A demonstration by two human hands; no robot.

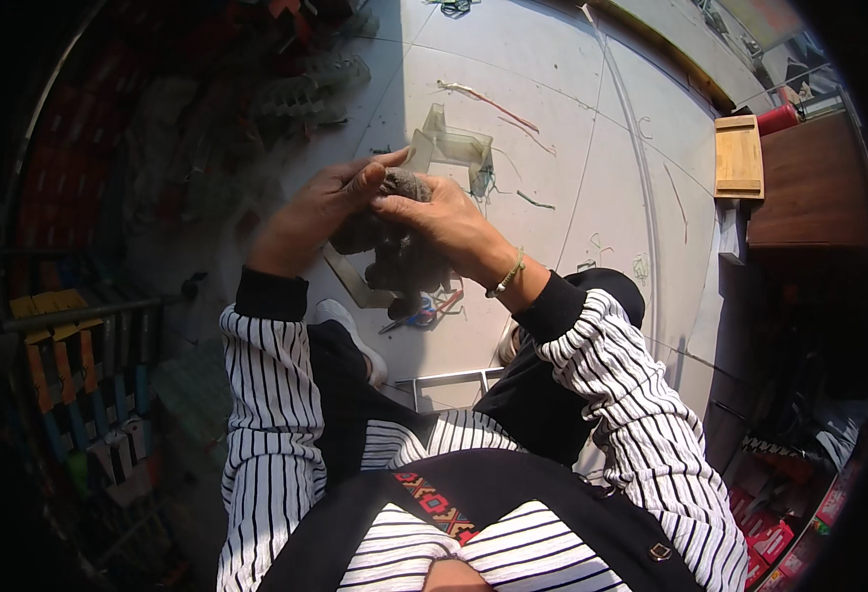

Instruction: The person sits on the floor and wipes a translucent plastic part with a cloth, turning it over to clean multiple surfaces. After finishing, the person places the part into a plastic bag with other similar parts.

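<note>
Both my hands are raised close together at the middle of the view, above the pale floor. Between them hangs a dark, dirty grey-brown work glove (409,259), its lumpy finger-like parts drooping down. My left hand (340,197) is closed on its upper left edge, with the thumb on top. My right hand (446,219) grips it from the right with thumb and fingers. Whether it is one glove or a pair I cannot tell. Just beyond my hands stands a bent, translucent plastic piece (468,150). A similar pale piece (350,278) shows partly behind the glove.
On the tiled floor (552,109) lie a red-and-white wire scrap (488,99), green scraps (534,200) and a blue-and-red handled tool (422,314) near my feet. Shelves with boxed goods (88,355) stand at left. A wooden board (740,158) rests at right.
</note>
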